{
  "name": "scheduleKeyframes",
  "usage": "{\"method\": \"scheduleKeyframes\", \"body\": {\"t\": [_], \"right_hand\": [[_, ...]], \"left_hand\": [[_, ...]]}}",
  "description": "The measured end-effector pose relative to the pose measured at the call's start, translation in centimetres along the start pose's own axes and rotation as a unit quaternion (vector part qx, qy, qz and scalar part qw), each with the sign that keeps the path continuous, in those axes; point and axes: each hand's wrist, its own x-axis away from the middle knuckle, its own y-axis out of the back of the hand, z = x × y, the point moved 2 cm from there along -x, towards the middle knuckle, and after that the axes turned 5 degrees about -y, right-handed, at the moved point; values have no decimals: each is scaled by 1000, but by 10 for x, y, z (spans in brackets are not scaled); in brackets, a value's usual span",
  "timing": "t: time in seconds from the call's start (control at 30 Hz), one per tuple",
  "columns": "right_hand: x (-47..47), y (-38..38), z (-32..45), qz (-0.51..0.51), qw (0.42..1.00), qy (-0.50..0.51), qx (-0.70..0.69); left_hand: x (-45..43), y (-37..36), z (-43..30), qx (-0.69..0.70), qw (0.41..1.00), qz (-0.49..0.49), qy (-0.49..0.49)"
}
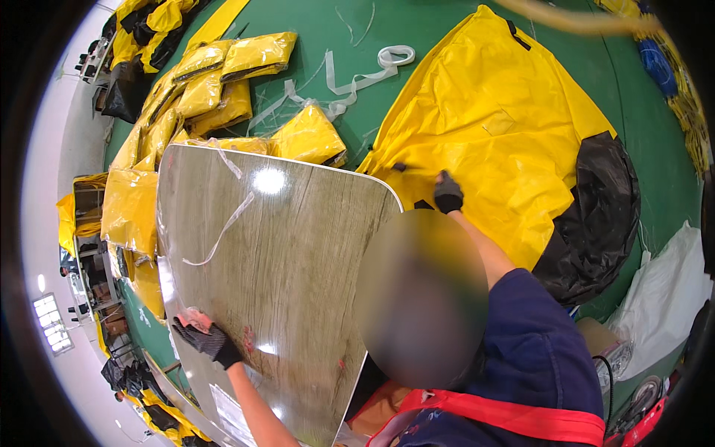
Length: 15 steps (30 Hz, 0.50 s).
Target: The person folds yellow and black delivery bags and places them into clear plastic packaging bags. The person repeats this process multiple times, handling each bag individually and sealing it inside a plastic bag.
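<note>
My left hand (208, 339), in a dark striped glove, is over the left part of a glossy wood-grain board (290, 240) with a white edge. Its fingers close on a pinkish, shiny piece (195, 319) that looks like crumpled plastic. Small red marks (248, 339) show on the board beside it. On the other side, my right hand (448, 193), also in a dark glove, rests against a large yellow fabric cover (491, 123) with its fingers curled. Whether fabric is pinched in them is hidden. The cover has a black section (597, 218) and is spread over a green surface.
Yellow folded bundles in clear bags (223, 84) are heaped behind and left of the board. A white tape roll (396, 56) with trailing strips lies on the green surface (357, 25). A white plastic sheet (667, 296) is at the right. A blurred oval hides the lower middle.
</note>
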Motion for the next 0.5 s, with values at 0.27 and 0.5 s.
{"method": "scheduleKeyframes", "body": {"t": [0.27, 0.5], "right_hand": [[215, 275, 123, 185, 805, 483, -289], [481, 279, 196, 619, 460, 636, 33]], "left_hand": [[-75, 72, -206, 734, 444, 437, 271], [-176, 137, -257, 778, 332, 481, 232]]}}
